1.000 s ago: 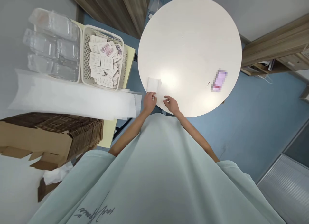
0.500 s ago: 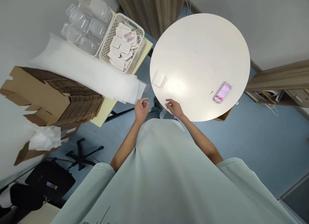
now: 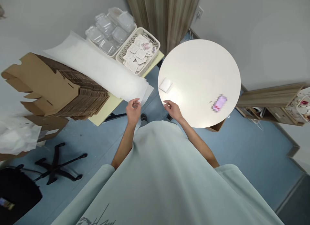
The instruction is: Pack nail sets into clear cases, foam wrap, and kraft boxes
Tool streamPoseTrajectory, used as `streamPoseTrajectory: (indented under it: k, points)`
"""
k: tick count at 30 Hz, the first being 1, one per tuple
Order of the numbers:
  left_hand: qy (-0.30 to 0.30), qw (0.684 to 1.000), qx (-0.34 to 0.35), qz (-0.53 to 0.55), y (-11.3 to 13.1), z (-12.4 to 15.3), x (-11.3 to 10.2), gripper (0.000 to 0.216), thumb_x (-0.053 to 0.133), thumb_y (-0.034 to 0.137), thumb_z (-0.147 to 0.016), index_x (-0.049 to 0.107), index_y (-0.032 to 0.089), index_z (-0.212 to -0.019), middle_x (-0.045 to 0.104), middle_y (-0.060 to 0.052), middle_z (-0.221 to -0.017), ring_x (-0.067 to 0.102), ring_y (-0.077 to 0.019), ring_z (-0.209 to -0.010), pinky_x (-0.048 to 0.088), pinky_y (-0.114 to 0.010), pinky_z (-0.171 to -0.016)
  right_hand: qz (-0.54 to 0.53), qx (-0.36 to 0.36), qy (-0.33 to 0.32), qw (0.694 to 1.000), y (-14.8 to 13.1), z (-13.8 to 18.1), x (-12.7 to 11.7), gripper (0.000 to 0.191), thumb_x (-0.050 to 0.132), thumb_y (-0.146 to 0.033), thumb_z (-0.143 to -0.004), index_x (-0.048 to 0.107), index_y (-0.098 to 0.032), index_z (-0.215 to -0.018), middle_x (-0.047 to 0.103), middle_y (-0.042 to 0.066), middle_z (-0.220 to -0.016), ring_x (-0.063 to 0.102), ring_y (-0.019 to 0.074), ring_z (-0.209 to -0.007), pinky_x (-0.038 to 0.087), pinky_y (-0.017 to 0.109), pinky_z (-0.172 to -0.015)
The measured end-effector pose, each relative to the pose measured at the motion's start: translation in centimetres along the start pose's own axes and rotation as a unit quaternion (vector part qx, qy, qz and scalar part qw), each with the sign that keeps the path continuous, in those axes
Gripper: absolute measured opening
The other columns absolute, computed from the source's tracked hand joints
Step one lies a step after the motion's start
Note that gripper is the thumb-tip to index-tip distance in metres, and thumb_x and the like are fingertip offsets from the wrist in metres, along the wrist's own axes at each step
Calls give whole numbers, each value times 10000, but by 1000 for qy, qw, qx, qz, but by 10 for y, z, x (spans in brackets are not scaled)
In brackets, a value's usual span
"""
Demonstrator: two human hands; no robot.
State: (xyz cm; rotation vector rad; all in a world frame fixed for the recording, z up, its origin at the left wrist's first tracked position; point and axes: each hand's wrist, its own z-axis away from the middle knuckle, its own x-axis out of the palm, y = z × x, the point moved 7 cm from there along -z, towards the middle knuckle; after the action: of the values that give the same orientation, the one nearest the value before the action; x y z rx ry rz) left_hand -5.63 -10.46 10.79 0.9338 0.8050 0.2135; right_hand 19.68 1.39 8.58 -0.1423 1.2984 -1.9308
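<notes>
Left hand swings from round tabletop to white sheets

A second ago it held the folded packet, which now lies by the tabletop's left edge. Both hands are released, fingers loosely bent; whether the left touches the sheets' right end, I cannot tell. Right hand: at the tabletop's near-left edge. Shirt script and cards' print are unreadable. Blue floor separates tabletop and yellow table.

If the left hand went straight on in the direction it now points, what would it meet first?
Probably the near end of the white sheets, which lies just ahead of the left hand in this view. Depth is unclear, so the hand might pass above or below.
</notes>
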Motion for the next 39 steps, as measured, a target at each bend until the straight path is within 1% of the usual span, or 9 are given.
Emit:
streamPoseTrajectory:
  k: [6,10,14,17,19,23,27,32,39]
  points:
    - [46,998,25,37,-20,-28,-74,346,570,183,-925,745,217,-1222,806,-105,-1165,764,-226,-1051,658,-353,-964,3,-7,25,1000,-39,-5,45,356,632,-440,-1074,764,-245,-1341,860,66,-1155,843,238,-989,656,393,-997]
    - [111,993,46,7,-46,-51,-158,310,566,218,-978,735,221,-1238,796,-121,-1210,783,-246,-1120,658,-400,-1070,9,-29,26,999,-77,-14,96,385,640,-453,-1068,759,-230,-1357,859,92,-1177,856,258,-1009,658,415,-1018]
    - [158,980,80,-87,-74,-83,-245,281,649,293,-989,737,246,-1252,771,-145,-1329,720,-340,-1352,555,-548,-1280,22,-42,6,999,-116,-23,152,396,630,-479,-1076,760,-237,-1362,860,94,-1209,864,264,-1057,656,413,-1023]
    - [145,979,86,-117,-98,-113,-286,281,711,385,-977,730,244,-1219,760,-165,-1329,667,-411,-1426,473,-655,-1338,9,-57,-8,998,-144,-28,190,401,640,-487,-1072,764,-234,-1358,858,90,-1213,864,265,-1067,655,413,-1026]
    - [100,983,89,-129,-113,-133,-295,294,742,429,-957,728,240,-1181,766,-172,-1301,667,-431,-1415,465,-672,-1333,2,-64,-17,998,-160,-29,213,387,648,-479,-1070,770,-237,-1346,856,80,-1206,858,258,-1062,652,411,-1040]
    - [32,984,104,-140,-133,-152,-293,304,763,434,-924,742,237,-1154,780,-180,-1305,658,-426,-1400,476,-658,-1313,13,-71,-36,997,-182,-29,246,370,645,-465,-1080,784,-235,-1334,853,73,-1205,839,243,-1044,647,392,-1044]
    - [38,984,111,-132,-140,-154,-292,280,717,432,-951,765,240,-1148,782,-186,-1307,659,-421,-1381,490,-641,-1291,44,-73,-40,996,-196,-29,260,369,635,-465,-1096,789,-237,-1340,859,75,-1234,825,240,-1055,649,381,-1027]
    - [54,985,117,-118,-143,-158,-294,276,570,445,-1055,771,256,-1063,794,-166,-1162,703,-406,-1277,519,-604,-1247,129,-97,-54,985,-218,-41,282,357,619,-391,-1121,790,-227,-1388,859,86,-1230,823,237,-1027,644,385,-1033]
    - [62,979,112,-157,-135,-160,-285,308,489,361,-1092,750,235,-988,737,-190,-1094,695,-428,-1255,515,-600,-1215,314,-160,-133,926,-248,-83,359,588,642,-240,-1131,590,-261,-1716,854,103,-1312,802,329,-1261,626,471,-1156]
